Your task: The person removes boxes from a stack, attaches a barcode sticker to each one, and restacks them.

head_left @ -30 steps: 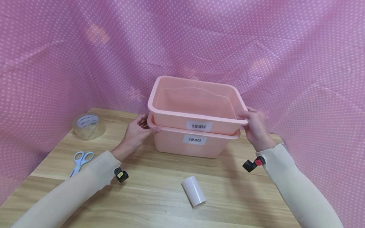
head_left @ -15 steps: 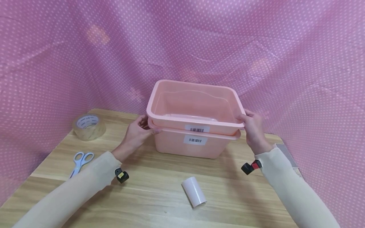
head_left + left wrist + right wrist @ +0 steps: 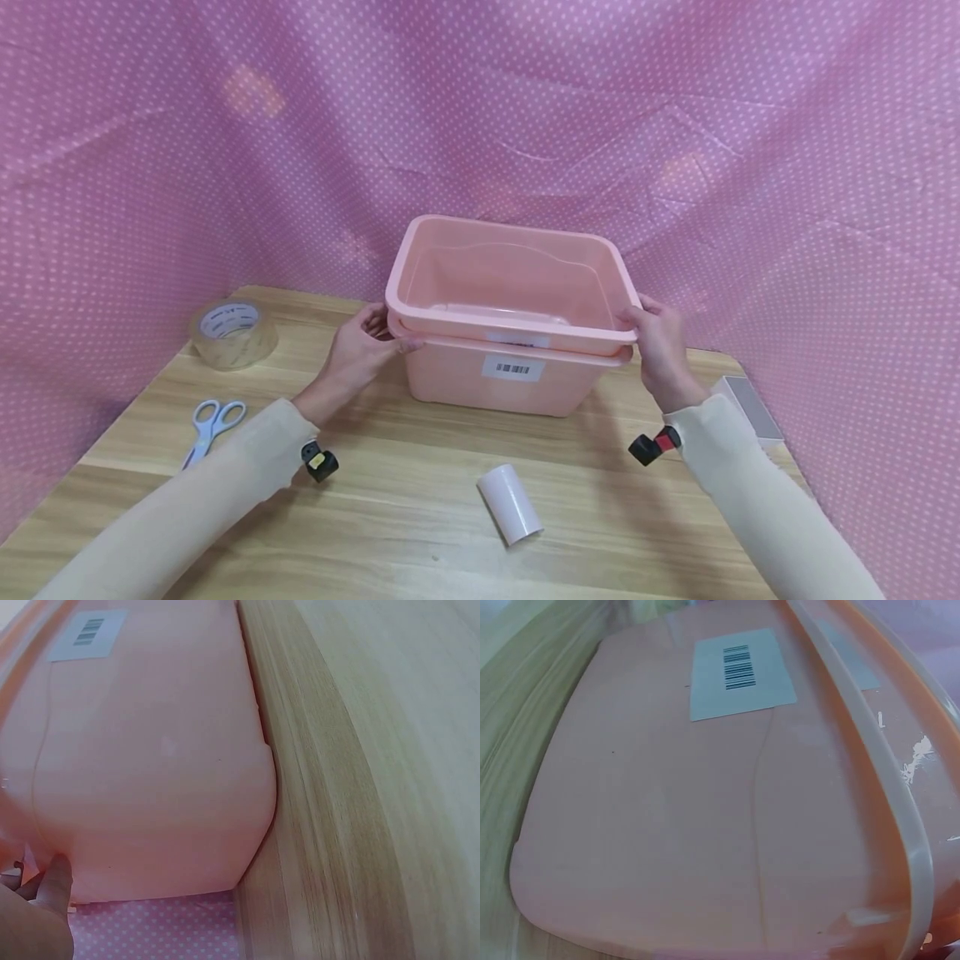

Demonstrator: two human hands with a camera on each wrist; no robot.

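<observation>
Two pink plastic storage bins are nested, the upper bin (image 3: 517,275) sitting partly inside the lower bin (image 3: 465,379). Each has a white barcode label on its front; the upper label is mostly covered by the lower rim. My left hand (image 3: 352,358) grips the lower bin's left rim, thumb at the front. With thumb and fingers my right hand (image 3: 663,354) holds the upper bin's right rim. The left wrist view has the lower bin's wall (image 3: 165,765) beside my left fingers (image 3: 54,881). In the right wrist view the two rims stand slightly apart, my right hand out of sight.
A roll of clear tape (image 3: 234,333) and blue scissors (image 3: 210,427) lie on the wooden table (image 3: 390,517) at left. In front rests a curved pale pink piece (image 3: 510,504). A white and grey box (image 3: 752,408) is at right. Pink dotted cloth surrounds the table.
The upper bin has sunk deeper into the lower one, its label slipping behind the lower rim. My right hand has moved down and left with it, exposing the box. My left hand stays put.
</observation>
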